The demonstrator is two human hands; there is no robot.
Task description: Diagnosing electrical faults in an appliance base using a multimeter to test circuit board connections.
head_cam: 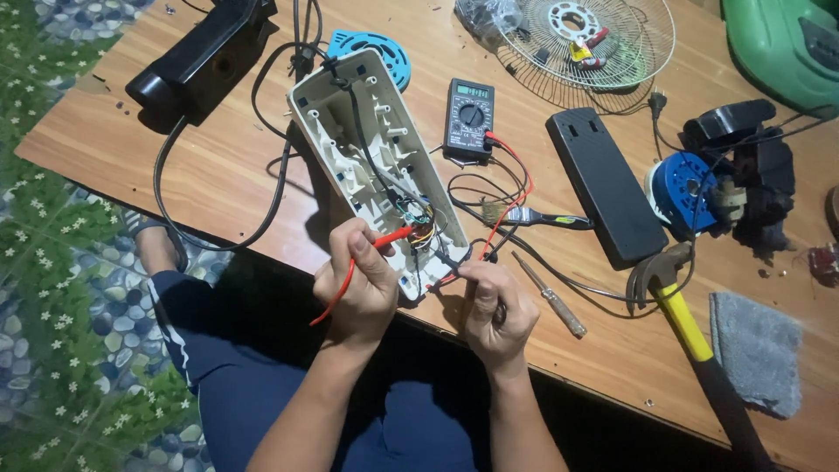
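An opened white plastic housing (363, 140) lies tilted on the wooden table (218, 166), with wires and small parts inside. My left hand (357, 284) holds a red test probe (384, 239) whose tip points into the wiring at the housing's near end. My right hand (496, 306) grips a black test probe (447, 260) at the housing's near corner. Red and black leads run back to a dark digital multimeter (469, 116) lying just right of the housing.
A black cover plate (605, 183), a small brush (533, 216), a screwdriver (551, 297), a yellow-handled hammer (677, 306) and a grey cloth (756, 350) lie to the right. A wire fan guard (603, 39), blue motor parts (686, 188) and a black base (205, 57) sit farther back.
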